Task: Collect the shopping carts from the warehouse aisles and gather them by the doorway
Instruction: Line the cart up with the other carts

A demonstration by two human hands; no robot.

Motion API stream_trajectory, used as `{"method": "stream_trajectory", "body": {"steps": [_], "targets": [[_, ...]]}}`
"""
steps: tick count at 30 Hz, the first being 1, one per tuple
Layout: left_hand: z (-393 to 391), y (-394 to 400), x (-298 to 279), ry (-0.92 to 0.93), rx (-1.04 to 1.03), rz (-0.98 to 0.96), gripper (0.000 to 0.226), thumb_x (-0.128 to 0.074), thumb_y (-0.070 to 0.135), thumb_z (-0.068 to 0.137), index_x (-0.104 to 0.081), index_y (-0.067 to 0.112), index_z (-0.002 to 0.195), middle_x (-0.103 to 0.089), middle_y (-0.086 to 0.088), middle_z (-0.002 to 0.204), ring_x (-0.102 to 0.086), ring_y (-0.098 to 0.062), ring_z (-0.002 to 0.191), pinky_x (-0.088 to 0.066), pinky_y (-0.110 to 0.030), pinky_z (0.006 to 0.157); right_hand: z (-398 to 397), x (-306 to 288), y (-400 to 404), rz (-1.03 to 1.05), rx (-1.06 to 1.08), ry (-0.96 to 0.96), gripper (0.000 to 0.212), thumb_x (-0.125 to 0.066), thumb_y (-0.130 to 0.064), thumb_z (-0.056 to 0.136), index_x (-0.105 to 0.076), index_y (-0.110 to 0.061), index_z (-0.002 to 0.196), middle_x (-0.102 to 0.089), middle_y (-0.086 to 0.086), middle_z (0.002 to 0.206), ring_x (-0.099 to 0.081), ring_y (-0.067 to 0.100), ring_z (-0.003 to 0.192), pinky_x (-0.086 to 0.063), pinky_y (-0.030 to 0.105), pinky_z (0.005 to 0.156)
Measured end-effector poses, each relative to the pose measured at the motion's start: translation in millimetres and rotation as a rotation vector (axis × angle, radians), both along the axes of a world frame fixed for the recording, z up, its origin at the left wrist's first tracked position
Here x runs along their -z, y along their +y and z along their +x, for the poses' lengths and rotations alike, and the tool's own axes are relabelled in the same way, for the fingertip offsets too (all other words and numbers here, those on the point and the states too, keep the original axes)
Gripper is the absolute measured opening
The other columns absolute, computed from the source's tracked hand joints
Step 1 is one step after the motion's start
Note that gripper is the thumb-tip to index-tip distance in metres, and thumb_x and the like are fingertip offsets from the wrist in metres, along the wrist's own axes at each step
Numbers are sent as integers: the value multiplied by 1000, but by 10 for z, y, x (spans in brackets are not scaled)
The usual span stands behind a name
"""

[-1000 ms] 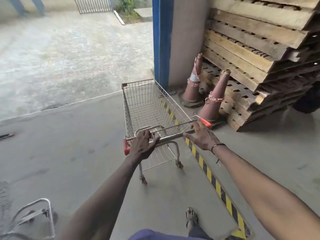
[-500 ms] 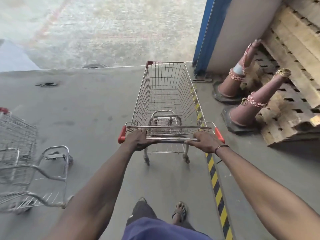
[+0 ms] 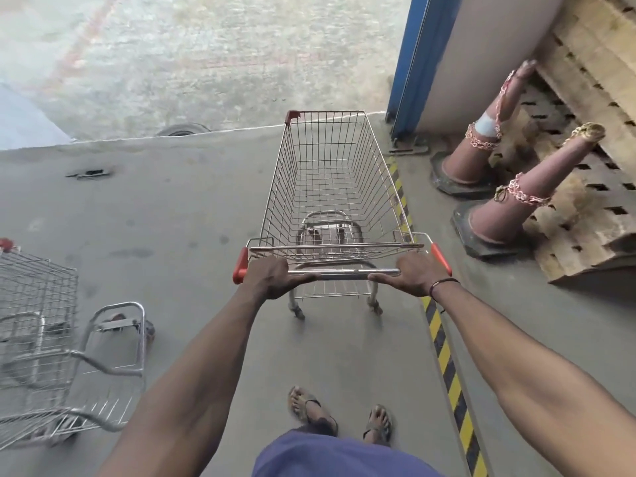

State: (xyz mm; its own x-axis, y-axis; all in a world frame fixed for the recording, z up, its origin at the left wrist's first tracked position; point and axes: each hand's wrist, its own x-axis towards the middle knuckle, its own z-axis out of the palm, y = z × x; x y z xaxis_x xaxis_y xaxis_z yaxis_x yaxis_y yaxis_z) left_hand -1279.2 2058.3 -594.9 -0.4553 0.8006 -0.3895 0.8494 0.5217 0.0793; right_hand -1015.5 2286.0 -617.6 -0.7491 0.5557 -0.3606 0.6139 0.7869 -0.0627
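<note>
Concrete floor [image 3: 192,215] by doorway | both hands' fingers grip cart handle [image 3: 344,273] | striped tape [image 3: 444,359] right.

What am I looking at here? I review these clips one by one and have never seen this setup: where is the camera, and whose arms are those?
There is no machine. A person wears one wide-angle camera on the head, looking forward and down, so the arms are their own. The left hand and right hand both grip the handle bar of an empty wire cart, which points toward the doorway edge. The person's feet in sandals show below. On the concrete floor, a second cart stands at the left. A yellow-black stripe runs along the floor on the right. Two cones wrapped in chain lean against stacked pallets, beside a blue post.
</note>
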Motion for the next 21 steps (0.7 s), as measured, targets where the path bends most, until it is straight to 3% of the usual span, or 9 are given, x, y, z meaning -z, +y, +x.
{"method": "stream_trajectory", "body": {"steps": [3, 4, 7, 10, 12, 17, 21], "targets": [[-245, -27, 40, -4, -25, 42, 98, -28, 108, 68, -48, 13, 57, -59, -6, 58, -56, -25, 57, -44, -38, 59, -267, 62, 66, -21, 7, 15, 105, -8, -115, 65, -50, -19, 58, -54, 0, 61, -46, 17, 57, -44, 50, 75], [-334, -36, 51, -6, -36, 56, 96, -32, 107, 70, -47, 14, 56, -59, -6, 58, -57, -25, 57, -43, -38, 59, -361, 75, 78, -25, 12, 17, 104, -11, -114, 67, -50, -19, 59, -54, 0, 62, -47, 17, 58, -47, 50, 80], [-630, -75, 73, 1, -46, 65, 96, -33, 107, 70, -49, 14, 56, -61, -6, 59, -58, -25, 58, -43, -37, 59, -678, 73, 55, -6, 10, 14, 103, -11, -114, 67, -51, -19, 60, -54, -2, 64, -45, 15, 59, -38, 50, 87], [-904, -122, 83, 12, -49, 67, 96, -32, 107, 71, -51, 14, 57, -61, -6, 61, -57, -25, 59, -43, -38, 61, -964, 21, -12, 61, -13, -16, 102, -10, -112, 71, -54, -21, 60, -59, -5, 67, -51, 13, 63, -33, 60, 110], [-1107, -173, 94, 22, -49, 69, 97, -30, 108, 70, -52, 14, 58, -60, -5, 60, -55, -23, 57, -41, -37, 59, -1179, -4, -79, 92, -29, -37, 105, -6, -112, 71, -58, -21, 61, -61, -5, 69, -55, 14, 67, -29, 62, 116], [-1623, -312, 101, 39, -69, 66, 98, -29, 107, 71, -52, 13, 56, -60, -4, 60, -56, -21, 57, -40, -37, 61, -1742, 5, -191, 120, -52, -58, 109, -2, -112, 69, -65, -23, 65, -63, -7, 72, -64, 20, 80, -24, 64, 121], [-2013, -428, 112, 51, -88, 67, 98, -29, 106, 72, -54, 13, 57, -60, -4, 61, -56, -21, 58, -39, -36, 61, -2202, 24, -233, 120, -84, -43, 109, -2, -112, 69, -64, -22, 64, -62, -6, 71, -63, 22, 80, -27, 63, 119]]}}
